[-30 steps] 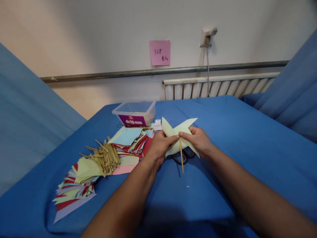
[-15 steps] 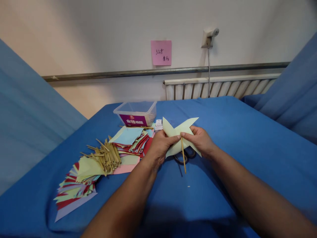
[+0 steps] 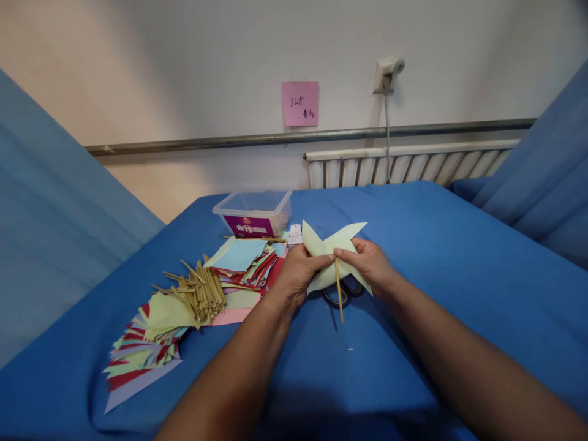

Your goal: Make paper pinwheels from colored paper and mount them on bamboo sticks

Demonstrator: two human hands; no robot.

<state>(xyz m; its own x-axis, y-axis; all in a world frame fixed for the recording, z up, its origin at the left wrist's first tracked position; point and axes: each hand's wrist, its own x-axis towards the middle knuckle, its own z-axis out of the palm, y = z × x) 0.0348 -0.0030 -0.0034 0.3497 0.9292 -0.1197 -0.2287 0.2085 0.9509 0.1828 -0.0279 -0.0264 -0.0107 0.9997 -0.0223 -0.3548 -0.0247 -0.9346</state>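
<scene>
A pale green paper pinwheel [image 3: 340,237] is held between both hands above the blue table, its pointed blades spread. A thin yellowish stick [image 3: 340,294] runs down from its centre toward me. My left hand [image 3: 301,269] is closed on the left side, thumb pressed near the centre. From the right, my right hand [image 3: 371,262] pinches the pinwheel, its thumb at the top of the stick. Fingers behind the paper are hidden. Below the pinwheel lie scissors [image 3: 343,300], only their dark handle loops showing.
Left of my hands lie a bundle of short sticks [image 3: 204,294], a stack of coloured paper [image 3: 239,254] and a fanned pile of cut paper [image 3: 138,361]. Behind them stand a clear plastic box [image 3: 252,214] and a small white box [image 3: 295,234]. Blue curtains [image 3: 59,202] hang at both sides.
The view has tilted slightly, so everything sits a little lower. Both hands keep their hold on the pinwheel and stick, with hardly any movement.
</scene>
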